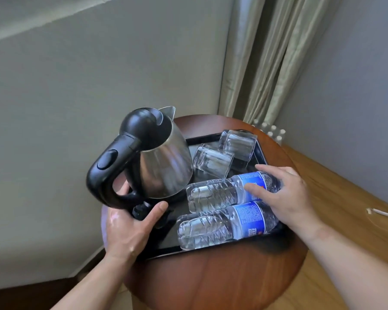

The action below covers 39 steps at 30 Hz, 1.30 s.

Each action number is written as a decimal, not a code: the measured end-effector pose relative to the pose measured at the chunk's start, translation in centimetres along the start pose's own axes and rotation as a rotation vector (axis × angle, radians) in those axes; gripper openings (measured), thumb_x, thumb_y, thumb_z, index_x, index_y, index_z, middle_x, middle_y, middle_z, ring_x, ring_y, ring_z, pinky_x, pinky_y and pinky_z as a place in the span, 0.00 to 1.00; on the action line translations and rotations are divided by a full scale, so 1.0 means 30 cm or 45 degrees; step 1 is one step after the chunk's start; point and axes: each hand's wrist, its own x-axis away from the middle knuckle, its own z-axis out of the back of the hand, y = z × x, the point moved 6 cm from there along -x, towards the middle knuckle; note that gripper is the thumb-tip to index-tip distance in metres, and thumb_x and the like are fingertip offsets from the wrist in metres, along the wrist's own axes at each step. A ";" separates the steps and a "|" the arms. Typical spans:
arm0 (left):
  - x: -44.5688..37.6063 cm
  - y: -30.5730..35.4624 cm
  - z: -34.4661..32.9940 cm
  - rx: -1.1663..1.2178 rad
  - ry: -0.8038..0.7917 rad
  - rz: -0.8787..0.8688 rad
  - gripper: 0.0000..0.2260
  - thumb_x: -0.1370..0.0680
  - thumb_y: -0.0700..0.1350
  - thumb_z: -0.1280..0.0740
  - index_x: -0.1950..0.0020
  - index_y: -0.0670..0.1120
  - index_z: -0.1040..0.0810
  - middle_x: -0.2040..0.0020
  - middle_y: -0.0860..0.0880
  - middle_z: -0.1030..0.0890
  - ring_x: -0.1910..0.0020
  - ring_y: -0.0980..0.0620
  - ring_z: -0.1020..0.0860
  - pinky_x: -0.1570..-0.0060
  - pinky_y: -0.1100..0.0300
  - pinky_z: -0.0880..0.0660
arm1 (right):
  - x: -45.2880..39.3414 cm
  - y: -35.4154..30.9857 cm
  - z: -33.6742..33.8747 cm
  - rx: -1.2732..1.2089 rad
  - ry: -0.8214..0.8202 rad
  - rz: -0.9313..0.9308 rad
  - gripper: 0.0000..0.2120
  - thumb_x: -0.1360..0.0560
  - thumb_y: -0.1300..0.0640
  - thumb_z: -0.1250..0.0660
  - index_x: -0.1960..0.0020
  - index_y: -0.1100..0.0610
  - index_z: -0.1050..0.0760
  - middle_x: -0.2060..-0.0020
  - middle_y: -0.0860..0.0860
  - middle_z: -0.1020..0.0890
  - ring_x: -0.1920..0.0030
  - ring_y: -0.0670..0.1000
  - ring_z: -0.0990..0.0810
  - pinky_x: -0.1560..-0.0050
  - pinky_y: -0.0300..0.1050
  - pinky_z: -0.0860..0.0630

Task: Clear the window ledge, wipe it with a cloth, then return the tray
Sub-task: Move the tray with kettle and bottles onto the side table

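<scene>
A black tray (166,249) rests on a round brown wooden table (222,278). On the tray stand a steel kettle (164,166) with a black handle and lid, two upturned glasses (213,161), and two water bottles lying on their sides, the far bottle (213,193) and the near bottle (220,224), both with blue labels. My left hand (130,229) grips the tray's left edge, thumb over the rim below the kettle handle. My right hand (287,193) lies at the tray's right side, fingers spread over the far bottle's label. No cloth or ledge shows.
A pale wall stands behind and to the left. Beige curtains (267,63) hang at the back right. Several small white bottles (271,130) sit behind the table. Wooden floor (336,198) runs along the right, with a white cable (381,212) on it.
</scene>
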 end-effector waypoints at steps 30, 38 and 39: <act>-0.052 0.036 -0.002 -0.032 0.006 -0.074 0.30 0.33 0.60 0.22 0.33 0.54 0.24 0.47 0.73 0.21 0.42 0.76 0.28 0.45 0.80 0.35 | -0.080 -0.034 -0.021 0.094 -0.143 -0.062 0.39 0.43 0.23 0.33 0.36 0.40 0.21 0.44 0.45 0.24 0.42 0.45 0.26 0.45 0.41 0.33; -0.029 0.039 0.084 -0.268 -0.235 -0.005 0.33 0.35 0.75 0.31 0.34 0.67 0.32 0.34 0.74 0.33 0.30 0.60 0.34 0.33 0.55 0.32 | -0.073 -0.095 0.044 0.352 -0.181 0.001 0.50 0.40 0.16 0.42 0.26 0.42 0.32 0.29 0.47 0.31 0.28 0.51 0.33 0.29 0.54 0.33; -0.012 0.055 0.105 -0.328 -0.287 -0.019 0.36 0.35 0.76 0.33 0.30 0.66 0.33 0.31 0.71 0.33 0.29 0.58 0.35 0.31 0.53 0.32 | -0.062 -0.127 0.062 0.436 -0.164 0.050 0.50 0.38 0.17 0.45 0.24 0.44 0.34 0.26 0.49 0.32 0.26 0.52 0.35 0.27 0.56 0.35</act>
